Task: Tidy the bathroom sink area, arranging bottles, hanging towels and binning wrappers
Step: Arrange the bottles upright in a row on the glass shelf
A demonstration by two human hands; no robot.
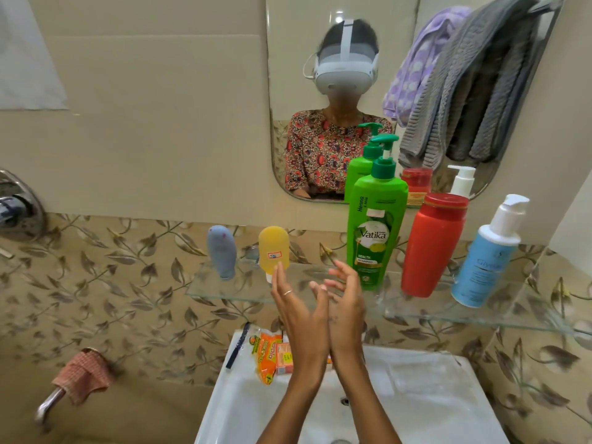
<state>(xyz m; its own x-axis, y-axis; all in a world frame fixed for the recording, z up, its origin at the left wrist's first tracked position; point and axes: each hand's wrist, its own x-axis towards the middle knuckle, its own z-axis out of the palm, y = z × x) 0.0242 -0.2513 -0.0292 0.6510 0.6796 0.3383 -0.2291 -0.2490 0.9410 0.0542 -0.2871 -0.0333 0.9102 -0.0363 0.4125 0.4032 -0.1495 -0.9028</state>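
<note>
both hands are hovering over the white sink [416,389], wrists close together, palms facing each other. the left hand [299,310] is lifting with fingers straight and loosely spread, a ring on one finger, its fingertips reaching up in front of the yellow tube [274,249], though i cannot tell whether they are touching it. the right hand [347,306] is standing just beside it, fingers relaxed and slightly bent, holding nothing.

the yellow tube is standing cap-down on the glass shelf [416,310], near its left end, and the grey tube [221,251] is standing cap-down just left of it. further right on the same shelf, the green pump bottle [376,230] is standing upright, then the red bottle [432,245], then the blue pump bottle [488,256] with its white pump, all three close in a row.

on the sink's back left corner, orange wrappers [267,354] are lying in a small heap, partly hidden behind the left wrist. up top right, a grey towel [487,88] and a purple towel [419,59] are hanging by the mirror [307,36]. down low left, a pink checked cloth [84,374] is draping over a metal tap [48,406].
</note>
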